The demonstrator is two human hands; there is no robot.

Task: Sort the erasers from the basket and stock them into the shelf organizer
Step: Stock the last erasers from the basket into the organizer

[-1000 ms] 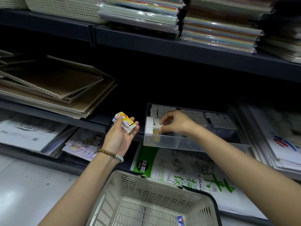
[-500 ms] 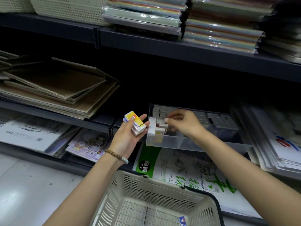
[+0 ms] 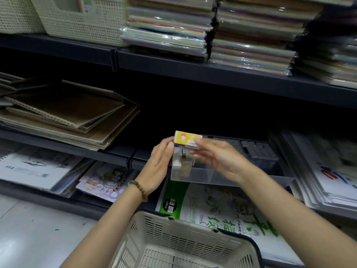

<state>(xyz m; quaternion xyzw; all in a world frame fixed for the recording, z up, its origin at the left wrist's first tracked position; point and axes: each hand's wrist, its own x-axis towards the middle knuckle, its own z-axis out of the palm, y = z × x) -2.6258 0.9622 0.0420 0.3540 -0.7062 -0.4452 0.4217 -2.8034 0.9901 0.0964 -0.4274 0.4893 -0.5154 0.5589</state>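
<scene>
A yellow-labelled eraser pack (image 3: pixel 186 138) is held between both hands just above the front left corner of the clear shelf organizer (image 3: pixel 201 176). My left hand (image 3: pixel 159 163) holds its left end with thumb and fingers. My right hand (image 3: pixel 218 157) pinches its right end. Several pale erasers (image 3: pixel 182 161) stand stacked in the organizer's left compartment below the pack. More grey erasers (image 3: pixel 258 149) fill its back rows. The cream basket (image 3: pixel 183 244) sits below, near the bottom edge; its visible part holds nothing.
The organizer rests on a dark shelf over a green-and-white sketch paper pad (image 3: pixel 212 209). Brown spiral sketchbooks (image 3: pixel 63 117) lie stacked at left, drawing pads (image 3: pixel 38 167) under them. Wrapped coloured paper stacks (image 3: pixel 251 39) and woven baskets (image 3: pixel 77 16) fill the upper shelf.
My left hand carried the yellow pack rightward to the organizer. My right hand left the stacked erasers and took the pack's right end. The camera moved closer.
</scene>
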